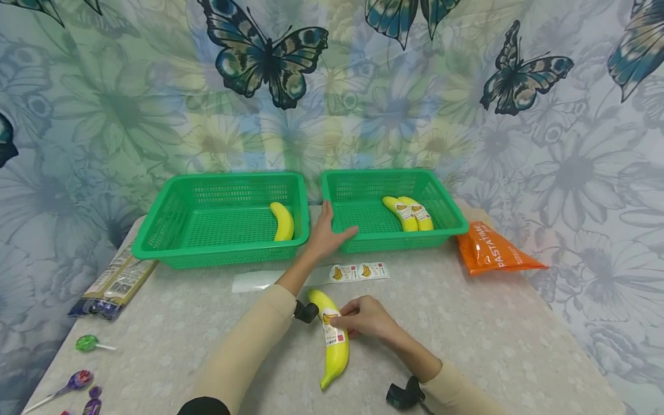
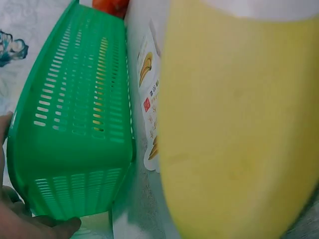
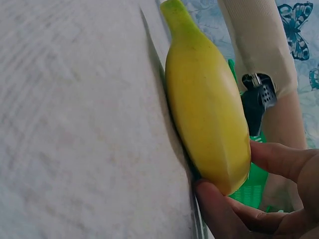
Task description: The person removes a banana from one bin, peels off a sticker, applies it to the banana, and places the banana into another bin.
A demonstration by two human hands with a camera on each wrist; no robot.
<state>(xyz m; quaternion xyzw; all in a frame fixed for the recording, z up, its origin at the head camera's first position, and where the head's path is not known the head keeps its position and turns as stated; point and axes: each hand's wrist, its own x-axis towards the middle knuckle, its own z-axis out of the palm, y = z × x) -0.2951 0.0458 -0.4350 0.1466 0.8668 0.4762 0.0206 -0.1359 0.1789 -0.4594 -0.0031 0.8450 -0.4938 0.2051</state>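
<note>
**Labelled banana in a pinch, other hand at a basket corner**

A yellow banana (image 1: pixel 337 360) lies on the counter (image 1: pixel 482 346), its tapered tip towards the front edge, with a printed label (image 1: pixel 334 339) on its upper side. The right hand (image 1: pixel 367 318) has its thumb and fingers closed on the banana, beside that label.

The left hand (image 1: pixel 323 233) is spread wide at the front left corner of the right basket (image 1: pixel 394 244) — thumb by the front rim, fingers along the left end. How firmly it holds cannot be told.

Both green baskets stand along the counter's back edge. Two labelled bananas (image 1: pixel 408 214) lie side by side in the right one; the left basket (image 1: pixel 223 257) holds a single banana without a visible label, near its right end.

A label strip (image 1: pixel 359 272) lies just in front of the baskets, passing beneath the left arm. An orange bag (image 1: pixel 493 251) sits at the back right corner; shiny packets (image 1: pixel 116 282) and lollipops (image 1: pixel 80 379) lie by the left edge.
</note>
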